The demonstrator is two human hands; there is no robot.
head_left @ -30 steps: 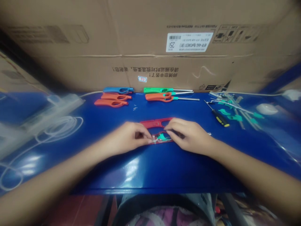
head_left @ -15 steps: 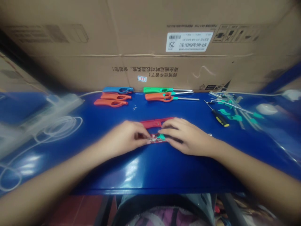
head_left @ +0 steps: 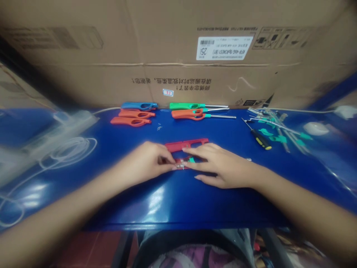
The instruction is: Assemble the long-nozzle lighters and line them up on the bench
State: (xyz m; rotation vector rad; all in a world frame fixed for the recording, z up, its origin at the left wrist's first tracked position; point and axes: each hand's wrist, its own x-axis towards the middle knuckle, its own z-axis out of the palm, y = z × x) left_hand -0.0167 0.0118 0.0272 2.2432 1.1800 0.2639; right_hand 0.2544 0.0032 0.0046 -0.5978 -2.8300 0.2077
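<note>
While the left hand (head_left: 156,160) pinches thumb to forefinger at the small metal fitting (head_left: 180,166), the right hand (head_left: 220,165) is spread, 1 fingertip over the far red shell (head_left: 175,146), another by the fitting, thumb apart nearer the body; can't tell how hard either presses. Work is the near red shell (head_left: 180,160), lying between the hands, inner side up, mostly covered by fingers, teal insert (head_left: 192,160) showing inside. Far shell sits just beyond it, parallel. Handling guess: light, stiff thin plastic, smooth enough to skid on the blue tabletop (head_left: 156,208), so brace it by the long outer walls, not the loose innards. Fitting is tiny, probably easy to tip or lose; fingertips only, by its body. Materials: shells look like molded matte plastic, long and tapered, far shell with a trigger loop at the right-hand end. Tabletop glossy, throws glare toward the body. Beyond the left hand: 2 orange handles (head_left: 131,121) and 1 blue handle (head_left: 136,106), same looped profile. Past the right hand: screwdriver (head_left: 261,140), black-yellow grip, and a pile of thin metal rods with teal plastic pieces (head_left: 280,130).
</note>
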